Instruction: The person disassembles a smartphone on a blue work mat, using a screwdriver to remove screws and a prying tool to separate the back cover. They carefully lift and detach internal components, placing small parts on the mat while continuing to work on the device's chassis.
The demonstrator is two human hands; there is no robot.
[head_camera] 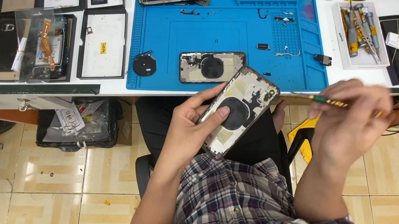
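We hold an opened phone housing (240, 110) in our left hand (192, 129), above our lap and just in front of the table (330, 62) edge. The fingers are wrapped around its lower left side and the thumb presses flat on the dark round coil at its middle. The housing is tilted, its camera end pointing up and to the right.

Our right hand (354, 114) is closed around a thin screwdriver (327, 101) with a green and yellow shaft. Its tip points left toward the housing's upper corner; whether it touches, we cannot tell, as the hand is blurred.

On the table lies a blue work mat (228, 22) carrying a 2nd phone housing (211, 66) with its own round coil, close to the near edge. A loose black round coil (144, 65) lies just left of the mat. To the right, a white tray (341, 39) holds several screwdrivers. Dark trays (103, 42) with phone parts sit at the left.
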